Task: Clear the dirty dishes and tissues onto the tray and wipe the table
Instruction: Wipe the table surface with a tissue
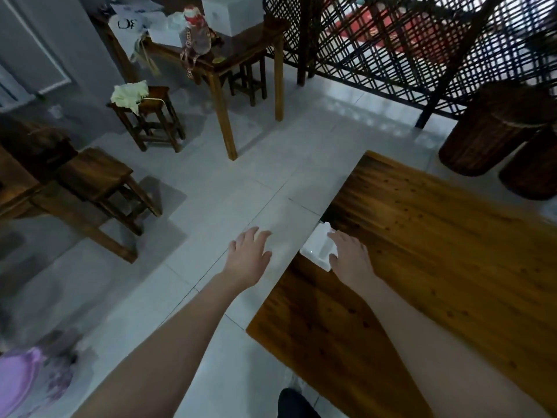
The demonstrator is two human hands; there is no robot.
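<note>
A folded white tissue (316,247) lies at the left edge of the wooden table (437,236), partly hanging over it. My right hand (351,254) lies flat on the tissue with straight fingers and presses it against the tabletop. My left hand (250,251) hovers with spread fingers over the floor, just left of the table edge, holding nothing. No dishes or tray show in this view.
Wooden stools (99,179) stand to the left, one with a pale cloth (130,93) on it. A side table (229,55) with bags and boxes stands at the back. Wicker baskets (488,128) and a lattice screen (407,43) are at the right. A purple basin (18,378) sits at lower left.
</note>
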